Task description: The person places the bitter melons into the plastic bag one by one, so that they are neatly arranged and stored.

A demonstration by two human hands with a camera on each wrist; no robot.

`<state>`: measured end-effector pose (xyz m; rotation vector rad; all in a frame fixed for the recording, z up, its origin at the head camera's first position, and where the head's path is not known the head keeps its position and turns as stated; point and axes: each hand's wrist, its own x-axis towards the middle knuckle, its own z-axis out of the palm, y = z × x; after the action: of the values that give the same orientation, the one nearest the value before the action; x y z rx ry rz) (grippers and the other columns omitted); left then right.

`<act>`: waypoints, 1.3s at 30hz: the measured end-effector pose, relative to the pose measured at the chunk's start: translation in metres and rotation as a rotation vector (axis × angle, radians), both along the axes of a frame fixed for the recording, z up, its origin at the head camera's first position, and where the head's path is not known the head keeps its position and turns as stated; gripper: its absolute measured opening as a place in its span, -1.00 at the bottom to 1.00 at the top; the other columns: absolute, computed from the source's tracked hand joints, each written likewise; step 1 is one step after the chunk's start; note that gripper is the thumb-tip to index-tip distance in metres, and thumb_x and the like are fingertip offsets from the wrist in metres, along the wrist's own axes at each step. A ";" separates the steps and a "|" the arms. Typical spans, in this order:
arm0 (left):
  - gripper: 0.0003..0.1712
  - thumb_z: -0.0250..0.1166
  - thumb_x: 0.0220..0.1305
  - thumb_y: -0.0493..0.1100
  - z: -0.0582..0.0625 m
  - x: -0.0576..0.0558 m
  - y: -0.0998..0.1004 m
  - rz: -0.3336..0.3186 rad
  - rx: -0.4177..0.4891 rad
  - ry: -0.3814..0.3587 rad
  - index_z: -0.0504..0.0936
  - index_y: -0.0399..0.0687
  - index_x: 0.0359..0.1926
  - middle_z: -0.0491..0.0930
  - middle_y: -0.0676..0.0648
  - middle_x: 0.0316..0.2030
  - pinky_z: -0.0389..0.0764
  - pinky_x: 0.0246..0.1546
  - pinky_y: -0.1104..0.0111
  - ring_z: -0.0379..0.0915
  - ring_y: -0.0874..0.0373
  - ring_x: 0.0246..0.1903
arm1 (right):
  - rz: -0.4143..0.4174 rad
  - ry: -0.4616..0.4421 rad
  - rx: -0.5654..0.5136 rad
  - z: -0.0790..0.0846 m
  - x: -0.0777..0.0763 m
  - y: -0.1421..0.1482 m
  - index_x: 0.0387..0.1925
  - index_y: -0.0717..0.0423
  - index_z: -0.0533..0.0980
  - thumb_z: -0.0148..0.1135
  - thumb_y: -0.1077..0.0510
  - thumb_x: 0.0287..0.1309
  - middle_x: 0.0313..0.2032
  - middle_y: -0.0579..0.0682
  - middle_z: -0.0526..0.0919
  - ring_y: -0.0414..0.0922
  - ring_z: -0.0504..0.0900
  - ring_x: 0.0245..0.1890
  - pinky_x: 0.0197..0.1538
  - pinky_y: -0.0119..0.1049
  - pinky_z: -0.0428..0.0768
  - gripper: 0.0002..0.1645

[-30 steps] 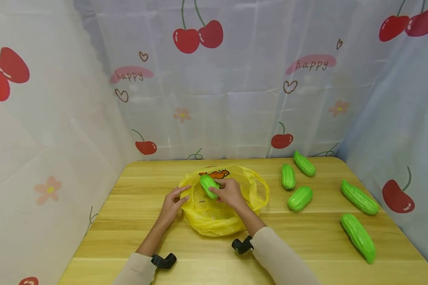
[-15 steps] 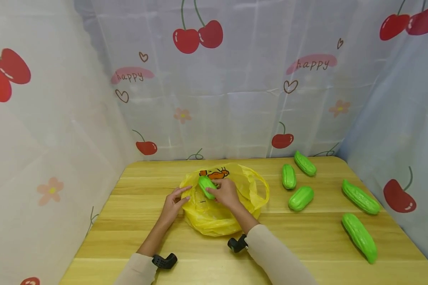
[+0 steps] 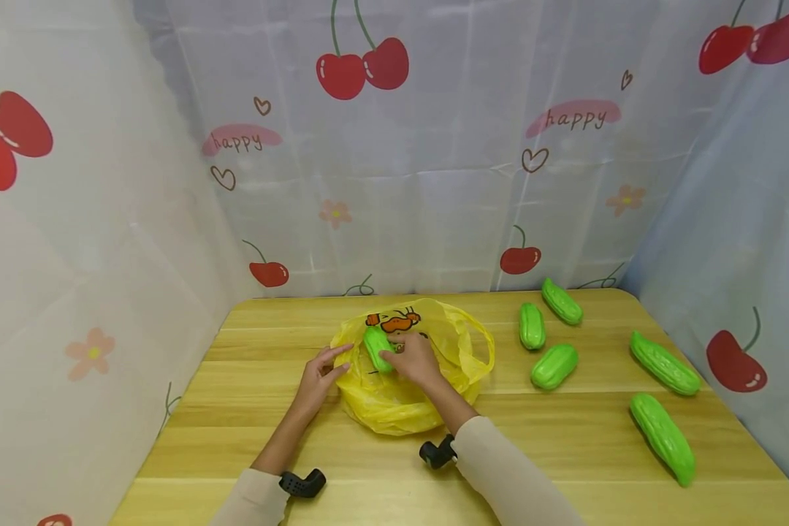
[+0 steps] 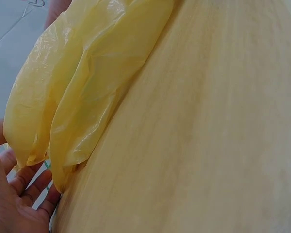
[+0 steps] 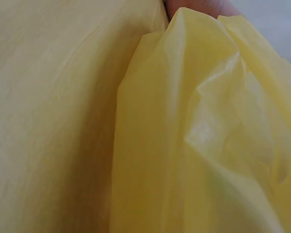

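A yellow plastic bag (image 3: 394, 416) with an orange and black print stands with its mouth wide on the wooden table. At its left rim my left hand (image 3: 315, 376) holds the plastic between thumb and fingers; in the left wrist view, that hand (image 4: 19, 199) lies at the bag's edge. My right hand (image 3: 416, 359) reaches inside the bag, thumb and finger on the right side of a bright green, ridged bitter melon (image 3: 376, 347), which looks like plastic. In the right wrist view the yellow plastic (image 5: 155, 136) covers most of the picture and hides the fingers.
Several more green bitter melons lie loose to the right: one near the back edge (image 3: 562, 301), one beside it (image 3: 532, 326), and others nearer the right edge (image 3: 662, 438). Behind the wooden table (image 3: 237, 409) hangs a white curtain (image 3: 421, 204) with cherry prints.
My right hand has shifted slightly left, and the bitter melon has moved left and turned more upright inside the bag. The left hand stays at the rim.
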<state>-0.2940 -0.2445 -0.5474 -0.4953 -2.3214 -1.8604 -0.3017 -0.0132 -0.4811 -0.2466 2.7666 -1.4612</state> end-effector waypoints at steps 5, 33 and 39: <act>-0.55 0.26 0.45 -0.20 0.000 -0.001 -0.001 -0.016 0.001 -0.007 0.56 -0.21 0.31 0.48 -0.24 0.31 0.02 0.44 -0.15 -0.22 -0.25 0.54 | 0.008 0.002 0.001 -0.001 0.000 -0.001 0.16 0.26 0.62 0.45 0.06 0.22 -0.13 0.18 0.76 -0.17 0.57 -0.61 -0.55 -0.36 0.49 -0.45; -0.52 0.21 0.47 -0.27 0.030 0.020 0.006 -0.050 -0.013 -0.058 0.48 -0.38 0.33 0.40 -0.33 0.35 0.04 0.43 -0.16 -0.27 -0.31 0.53 | 0.029 -0.073 -0.052 -0.007 0.002 -0.003 0.18 0.38 0.56 0.46 0.07 0.22 -0.09 0.26 0.72 -0.06 0.72 -0.47 -0.42 -0.27 0.65 -0.39; -0.55 0.20 0.46 -0.33 0.034 0.018 0.006 -0.047 -0.036 -0.021 0.50 -0.41 0.31 0.45 -0.38 0.29 0.18 0.36 -0.17 0.02 -0.25 0.48 | 0.037 -0.043 -0.020 -0.003 0.003 0.000 0.14 0.34 0.60 0.46 0.03 0.21 -0.04 0.23 0.71 0.00 0.71 -0.22 -0.29 -0.20 0.67 -0.42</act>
<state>-0.2763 -0.2388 -0.5136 -0.5421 -2.3805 -1.8558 -0.2989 -0.0129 -0.4837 -0.2617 2.6999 -1.4687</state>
